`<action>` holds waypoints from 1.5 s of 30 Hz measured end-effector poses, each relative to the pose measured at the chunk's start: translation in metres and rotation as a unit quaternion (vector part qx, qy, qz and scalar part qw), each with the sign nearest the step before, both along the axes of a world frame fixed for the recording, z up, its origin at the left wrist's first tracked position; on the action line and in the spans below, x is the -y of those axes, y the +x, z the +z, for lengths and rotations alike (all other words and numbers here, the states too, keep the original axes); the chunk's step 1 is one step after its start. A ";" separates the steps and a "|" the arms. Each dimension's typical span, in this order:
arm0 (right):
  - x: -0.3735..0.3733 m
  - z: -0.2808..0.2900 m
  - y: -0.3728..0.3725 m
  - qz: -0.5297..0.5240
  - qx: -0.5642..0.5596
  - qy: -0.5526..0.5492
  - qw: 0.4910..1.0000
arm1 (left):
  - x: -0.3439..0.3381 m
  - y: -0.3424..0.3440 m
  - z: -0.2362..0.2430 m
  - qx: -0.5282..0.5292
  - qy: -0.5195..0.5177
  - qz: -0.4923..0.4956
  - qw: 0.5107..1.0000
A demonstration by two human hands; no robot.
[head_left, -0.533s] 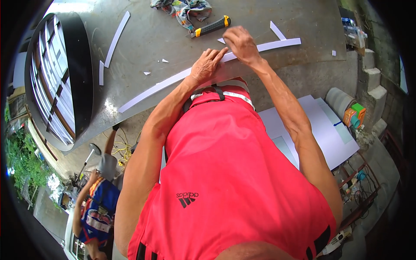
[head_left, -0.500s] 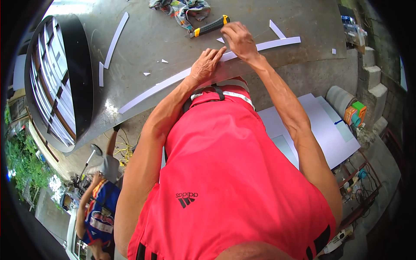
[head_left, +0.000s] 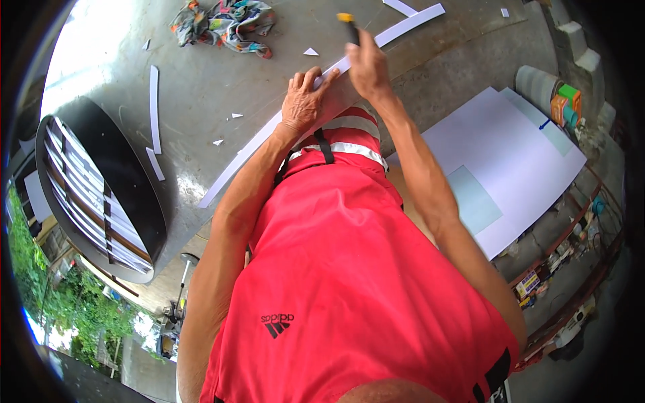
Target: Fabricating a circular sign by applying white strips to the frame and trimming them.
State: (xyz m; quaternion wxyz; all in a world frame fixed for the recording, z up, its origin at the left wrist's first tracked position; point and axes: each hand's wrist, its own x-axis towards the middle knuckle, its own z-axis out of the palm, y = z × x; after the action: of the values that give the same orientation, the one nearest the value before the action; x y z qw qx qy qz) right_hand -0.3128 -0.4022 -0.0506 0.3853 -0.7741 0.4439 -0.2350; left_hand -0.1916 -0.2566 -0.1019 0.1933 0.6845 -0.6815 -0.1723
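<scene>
A long, narrow white strip (head_left: 410,25) lies along the near edge of the grey metal tabletop (head_left: 201,87). My left hand (head_left: 303,101) presses down on its middle, fingers apart and thumb pointing right along it. Just to the right, my right hand (head_left: 369,72) is closed around a utility knife (head_left: 351,30) with a black and yellow handle. The yellow end sticks up above the fist; the blade is hidden. Beyond my left hand lies a small white triangular offcut (head_left: 310,52).
A crumpled patterned cloth (head_left: 235,25) lies at the back. Toward the left are a loose white strip (head_left: 154,107) and a big black round frame (head_left: 124,161) with white slats. A large white sheet (head_left: 517,161) lies at lower right, beside a grey roll (head_left: 535,80).
My right hand has picked up the utility knife from the table and drawn it back to the strip. My left hand stays on the strip. The whole view has turned and shifted.
</scene>
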 end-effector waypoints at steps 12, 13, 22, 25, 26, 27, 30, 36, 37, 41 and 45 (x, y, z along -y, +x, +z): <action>-0.067 -0.050 -0.052 -0.123 -0.127 0.136 0.975 | 0.004 -0.003 0.003 0.001 -0.008 0.005 1.000; -0.066 -0.053 -0.053 -0.093 -0.151 0.074 0.981 | 0.004 -0.003 0.003 -0.001 -0.009 0.008 1.000; -0.054 -0.029 -0.045 -0.026 -0.254 -0.111 0.960 | 0.004 -0.003 0.005 -0.001 -0.008 0.007 1.000; -0.048 -0.017 -0.031 -0.082 -0.243 0.022 0.966 | 0.004 -0.003 0.005 0.002 -0.003 0.004 1.000; -0.048 -0.014 -0.027 -0.098 -0.256 0.041 0.961 | 0.004 -0.003 0.005 0.001 0.001 0.003 1.000; -0.048 -0.011 -0.024 -0.097 -0.261 0.052 0.959 | 0.004 -0.004 0.005 0.002 -0.003 0.005 1.000; -0.049 -0.008 -0.017 -0.120 -0.253 0.054 0.959 | 0.005 -0.003 0.006 0.001 -0.002 0.005 1.000; -0.052 -0.008 -0.015 -0.121 -0.262 0.062 0.955 | 0.008 -0.004 0.010 -0.006 -0.002 0.005 1.000; -0.053 -0.008 -0.015 -0.121 -0.262 0.069 0.955 | 0.007 -0.004 0.011 -0.010 -0.007 0.008 1.000; -0.057 -0.007 -0.013 -0.124 -0.266 0.066 0.954 | 0.008 -0.005 0.012 -0.005 -0.011 0.011 1.000; -0.062 -0.006 -0.011 -0.129 -0.276 0.067 0.950 | 0.009 -0.007 0.010 -0.008 -0.025 0.018 0.999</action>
State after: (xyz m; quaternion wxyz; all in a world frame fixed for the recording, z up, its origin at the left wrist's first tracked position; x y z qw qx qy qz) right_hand -0.3241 -0.3400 -0.0565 0.2647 -0.7177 0.6434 -0.0294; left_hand -0.1983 -0.2656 -0.0914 0.2187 0.6901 -0.6718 -0.1568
